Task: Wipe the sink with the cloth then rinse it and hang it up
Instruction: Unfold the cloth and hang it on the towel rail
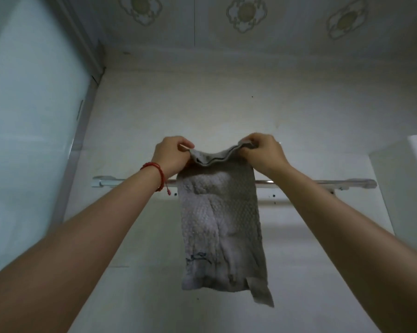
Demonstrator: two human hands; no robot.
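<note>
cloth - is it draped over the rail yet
No, both the left hand and right hand pinch the cloth's top edge above the rail, and it hangs in front.

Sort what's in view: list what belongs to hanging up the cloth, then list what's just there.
Part of the job:
cloth, pinched at its top corners
left hand
right hand
towel rail

Just there:
red bracelet
glass panel
patterned ceiling

Both your arms reach up and forward; your left hand (172,153) and right hand (262,151) each pinch cloth (220,212) between curled fingertips.
</note>
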